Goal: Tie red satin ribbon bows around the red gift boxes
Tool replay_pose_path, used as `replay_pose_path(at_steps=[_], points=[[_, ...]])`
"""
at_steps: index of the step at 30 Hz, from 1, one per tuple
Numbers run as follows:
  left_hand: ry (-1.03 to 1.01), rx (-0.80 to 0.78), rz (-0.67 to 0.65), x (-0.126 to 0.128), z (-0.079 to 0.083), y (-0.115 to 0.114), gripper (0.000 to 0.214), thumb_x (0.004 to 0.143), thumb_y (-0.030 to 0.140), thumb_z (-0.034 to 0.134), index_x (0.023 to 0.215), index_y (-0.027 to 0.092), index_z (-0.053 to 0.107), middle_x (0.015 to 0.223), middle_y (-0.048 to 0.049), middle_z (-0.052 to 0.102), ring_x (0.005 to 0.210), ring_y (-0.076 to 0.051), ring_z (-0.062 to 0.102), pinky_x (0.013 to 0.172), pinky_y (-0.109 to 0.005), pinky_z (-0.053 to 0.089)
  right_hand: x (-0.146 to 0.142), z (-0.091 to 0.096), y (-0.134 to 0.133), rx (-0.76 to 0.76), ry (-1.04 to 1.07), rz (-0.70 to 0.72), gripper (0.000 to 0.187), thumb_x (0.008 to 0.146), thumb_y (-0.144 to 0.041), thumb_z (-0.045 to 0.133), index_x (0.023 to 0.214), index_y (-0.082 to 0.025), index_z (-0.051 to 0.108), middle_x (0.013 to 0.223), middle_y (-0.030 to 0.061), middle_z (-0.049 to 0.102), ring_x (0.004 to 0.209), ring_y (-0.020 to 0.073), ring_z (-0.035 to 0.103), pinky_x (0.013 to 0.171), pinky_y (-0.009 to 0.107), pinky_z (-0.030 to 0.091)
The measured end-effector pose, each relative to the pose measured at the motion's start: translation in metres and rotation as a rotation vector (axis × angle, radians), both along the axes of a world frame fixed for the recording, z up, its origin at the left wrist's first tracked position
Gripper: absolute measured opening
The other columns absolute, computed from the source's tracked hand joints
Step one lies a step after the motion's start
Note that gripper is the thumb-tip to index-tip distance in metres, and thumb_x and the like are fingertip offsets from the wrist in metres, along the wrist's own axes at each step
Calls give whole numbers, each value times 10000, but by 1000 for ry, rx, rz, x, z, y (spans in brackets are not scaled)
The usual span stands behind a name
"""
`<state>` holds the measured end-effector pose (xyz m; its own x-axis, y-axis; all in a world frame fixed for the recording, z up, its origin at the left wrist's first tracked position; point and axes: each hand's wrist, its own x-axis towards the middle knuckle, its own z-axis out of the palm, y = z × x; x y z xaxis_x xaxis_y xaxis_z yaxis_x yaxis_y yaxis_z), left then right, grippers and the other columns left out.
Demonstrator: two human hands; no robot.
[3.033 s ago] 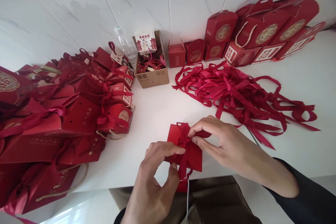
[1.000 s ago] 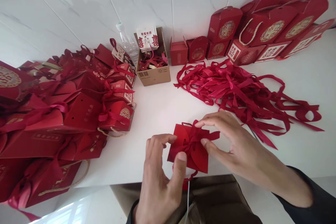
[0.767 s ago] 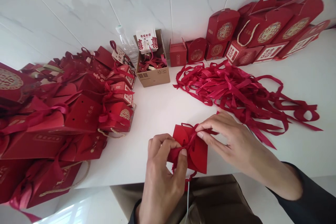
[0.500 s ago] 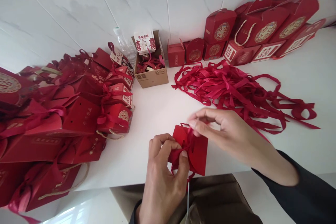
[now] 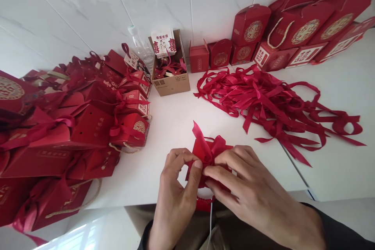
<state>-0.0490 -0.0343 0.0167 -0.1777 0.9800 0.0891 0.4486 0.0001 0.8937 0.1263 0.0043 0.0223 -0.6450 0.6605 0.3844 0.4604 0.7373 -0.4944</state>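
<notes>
At the near edge of the white tabletop, seen from the head camera, a small red gift box lies with a red ribbon bunched on top. The left hand pinches the ribbon between thumb and bent forefinger. The right hand, fingers curled close, nips it just beside. Loose ribbons are heaped well apart on the right, tied boxes crowd the left, and a cardboard box stands by the wall
</notes>
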Motion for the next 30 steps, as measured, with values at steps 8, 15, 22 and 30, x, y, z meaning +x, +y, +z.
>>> replay_pose_path(at_steps=[8,15,22,30], points=[[-25,-8,9,-1,0,1,164,1001,253,573,869,236,669,911,-10,604,820,-149,534,735,-276,458,0,6,-4,-112,11,23,158,1058,-98,469,1007,-199,579,950,42,582,881,232,523,811,413,444],[-31,-31,12,0,3,-1,181,998,265,569,857,237,680,893,-11,627,768,-144,543,668,-261,443,22,13,-3,-375,181,15,126,1102,-246,420,1029,-266,521,981,32,567,903,199,598,805,336,526],[-10,-26,20,1,1,-1,168,1006,272,559,886,238,673,915,-8,637,791,-142,557,705,-267,449,35,10,1,-509,135,223,116,1080,-253,477,971,-266,512,940,23,606,885,201,607,766,330,539],[41,6,-59,0,6,-8,110,994,269,561,1083,281,625,985,-1,631,839,-146,555,744,-262,496,31,8,15,-593,154,-195,210,1073,-445,524,1239,-333,588,1169,45,639,1024,224,637,562,263,507]])
